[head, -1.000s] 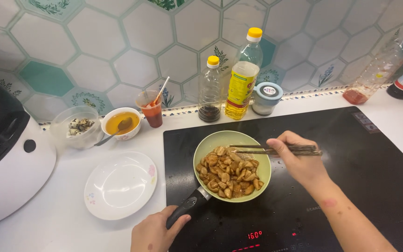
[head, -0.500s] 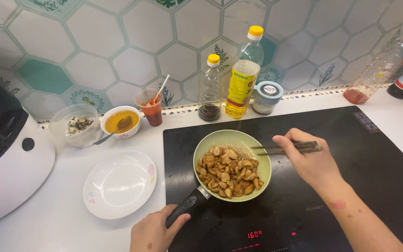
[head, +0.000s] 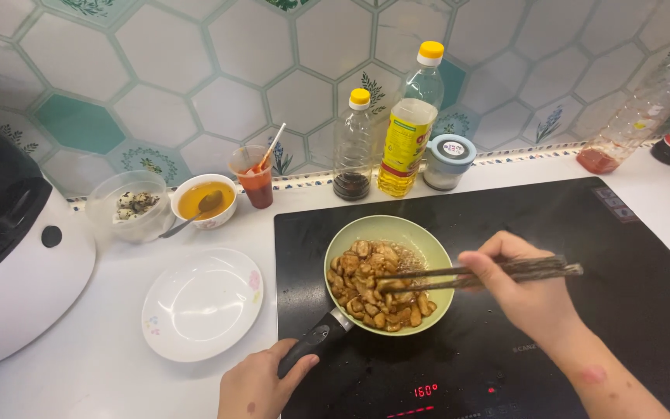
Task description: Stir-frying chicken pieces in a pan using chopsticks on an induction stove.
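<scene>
Green pan (head: pixel 428 240) holds browned pieces (head: pixel 378 283); chopsticks (head: pixel 490 273) dip in.

pan (head: pixel 420 242): small round frying pan, pale green inside, standing flat on the near-left part of the black cooktop (head: pixel 614 310); its black handle (head: pixel 313 346) points toward the near left.
food (head: pixel 378 283): browned, glossy chunks heaped on the near and left side of the pan, the far-right part of the pan floor bare with a little brown sauce.
chopsticks (head: pixel 490 273): a dark pair, lying nearly level and close together, running from the right in over the pan rim; the tips rest among the chunks near the pan's middle.
</scene>
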